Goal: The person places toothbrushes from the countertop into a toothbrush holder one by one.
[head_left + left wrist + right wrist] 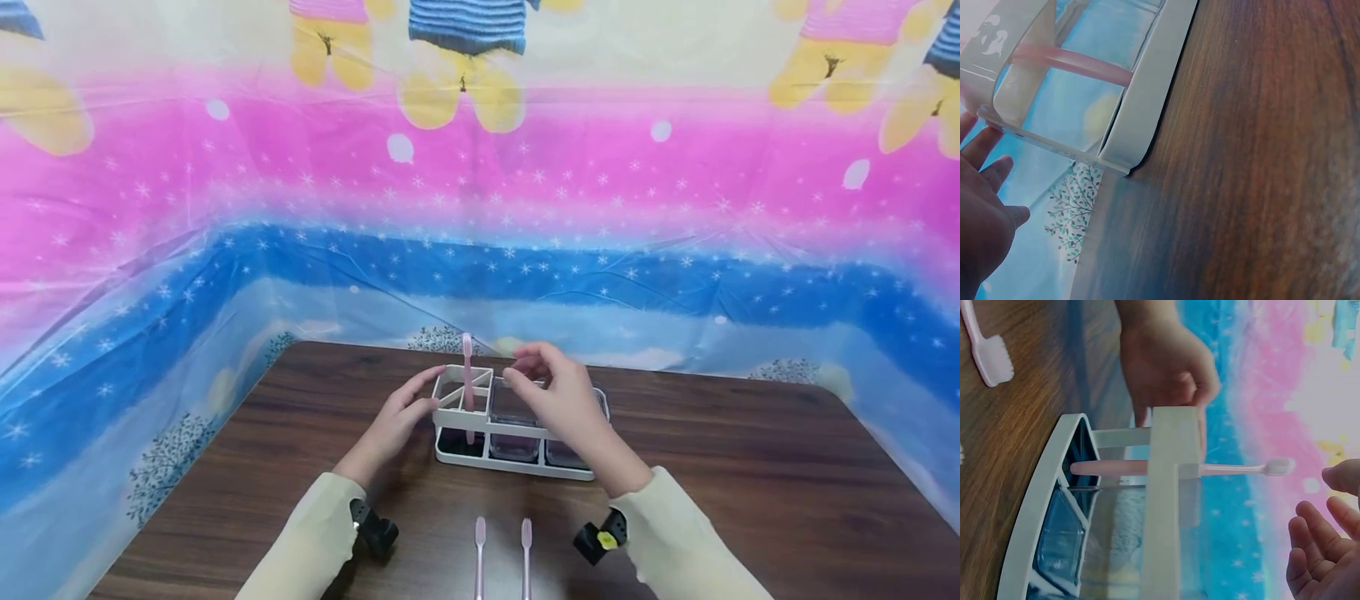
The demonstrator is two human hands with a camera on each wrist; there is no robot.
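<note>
Dark wood-grain tabletop fills the lower frame. At centre, a slim pink plastic toothbrush stands upright in a white compartmented rack, just left of the right hand, its fingers loosely curved, empty; the left hand, fingers spread, touches the rack's left end.

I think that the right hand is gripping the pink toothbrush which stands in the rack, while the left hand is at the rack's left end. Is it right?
Not quite: the right hand is not gripping the pink toothbrush; the right wrist view shows a gap between them. The toothbrush does stand in the rack, with the left hand at its left end.
</note>
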